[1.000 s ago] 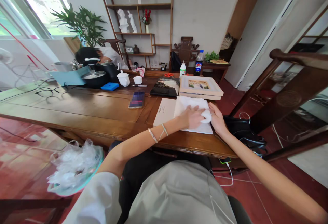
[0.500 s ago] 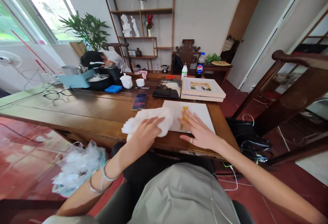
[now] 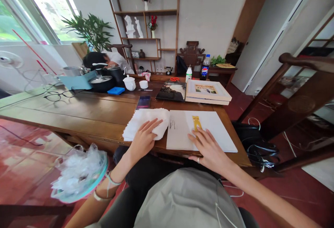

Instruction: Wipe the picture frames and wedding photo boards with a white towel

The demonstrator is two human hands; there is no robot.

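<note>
A white cloth (image 3: 134,125) lies fairly flat near the table's front edge. My left hand (image 3: 146,133) rests on its right part, fingers stretched out and not gripping. Beside the cloth lies a white sheet or open booklet (image 3: 221,130) with small dark print on its left part. On it is a yellow, flat, cat-shaped piece (image 3: 196,122), its lower end covered by my fingers. My right hand (image 3: 208,146) lies over that end and the paper's front edge, fingers extended and slightly apart.
Behind the paper are a boxed picture frame (image 3: 208,92), a dark album (image 3: 171,90), a phone (image 3: 143,102) and a cola bottle (image 3: 205,68). Glasses (image 3: 58,95), a teapot (image 3: 129,83) and pots stand left. A person leans at the far side. A bag-filled basket (image 3: 80,175) sits on the floor.
The paper and yellow piece have come toward me and to the right. The cloth has shifted slightly left and lies flatter. My right hand has moved nearer my body.
</note>
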